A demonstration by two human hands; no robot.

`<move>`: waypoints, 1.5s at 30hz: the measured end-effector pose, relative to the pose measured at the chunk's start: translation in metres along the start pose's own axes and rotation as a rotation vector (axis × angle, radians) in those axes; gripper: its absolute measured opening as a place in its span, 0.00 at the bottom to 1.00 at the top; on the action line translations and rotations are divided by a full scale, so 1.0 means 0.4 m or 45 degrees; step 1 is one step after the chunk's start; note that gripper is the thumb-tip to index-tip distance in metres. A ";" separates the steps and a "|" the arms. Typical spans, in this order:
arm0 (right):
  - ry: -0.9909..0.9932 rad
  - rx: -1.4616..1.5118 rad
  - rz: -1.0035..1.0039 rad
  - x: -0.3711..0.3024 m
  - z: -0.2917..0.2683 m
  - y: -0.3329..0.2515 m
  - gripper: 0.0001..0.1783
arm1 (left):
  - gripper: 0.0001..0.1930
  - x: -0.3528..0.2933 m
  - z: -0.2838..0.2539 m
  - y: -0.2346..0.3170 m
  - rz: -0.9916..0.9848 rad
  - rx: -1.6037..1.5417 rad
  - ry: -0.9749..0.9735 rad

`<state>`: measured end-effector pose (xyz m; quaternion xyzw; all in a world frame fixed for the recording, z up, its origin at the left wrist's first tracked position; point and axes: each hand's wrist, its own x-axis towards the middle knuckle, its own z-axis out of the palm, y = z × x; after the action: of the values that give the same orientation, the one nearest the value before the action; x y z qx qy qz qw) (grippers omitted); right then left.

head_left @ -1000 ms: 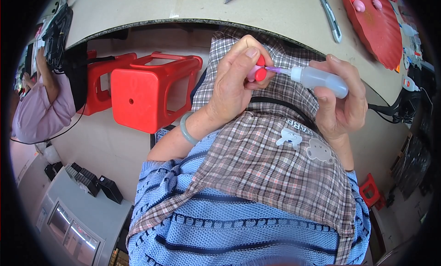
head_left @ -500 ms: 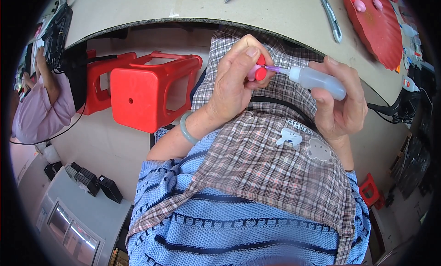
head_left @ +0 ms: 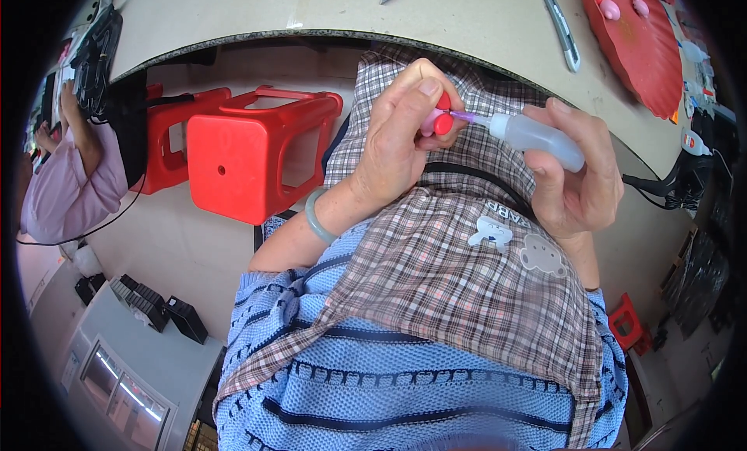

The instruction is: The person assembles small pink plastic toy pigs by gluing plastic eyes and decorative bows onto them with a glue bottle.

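Note:
My left hand (head_left: 401, 128) is closed around a small pink and red plastic figure (head_left: 442, 124), pinched between thumb and fingers. Much of the figure is hidden by the hand. A translucent squeeze bottle (head_left: 545, 142) with a white collar lies in the grip of my right hand (head_left: 580, 167), thumb below and fingers above. Its thin purple nozzle (head_left: 472, 119) points left, and the tip is at the figure's red parts; whether it touches I cannot tell. Both hands are above my plaid apron (head_left: 459, 241), just before the table edge.
On the pale table (head_left: 327, 11) lie a utility knife (head_left: 562, 31) and a red scalloped tray (head_left: 642, 58) holding small pink pieces (head_left: 609, 10). A small glue bottle (head_left: 694, 143) is at the right edge. Red stools (head_left: 233, 167) stand left, near another person's pink sleeve (head_left: 82, 175).
Hardly anything differs. The figure and the bottle have shifted very slightly, with the nozzle still at the figure. Both hands keep their grip.

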<state>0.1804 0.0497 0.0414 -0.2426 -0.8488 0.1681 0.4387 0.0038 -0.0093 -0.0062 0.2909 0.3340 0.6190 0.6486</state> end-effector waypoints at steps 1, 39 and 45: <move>0.005 0.001 0.004 -0.001 0.001 0.000 0.26 | 0.14 0.000 0.000 -0.001 0.003 -0.004 -0.003; 0.031 -0.032 -0.059 -0.003 0.006 0.006 0.26 | 0.15 0.003 0.005 -0.003 -0.041 0.000 0.022; 0.029 -0.019 -0.101 -0.002 0.010 0.010 0.26 | 0.15 0.002 0.008 -0.006 -0.041 -0.004 0.054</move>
<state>0.1785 0.0524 0.0368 -0.2141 -0.8538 0.1416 0.4529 0.0078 -0.0085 -0.0062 0.2713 0.3514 0.6151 0.6516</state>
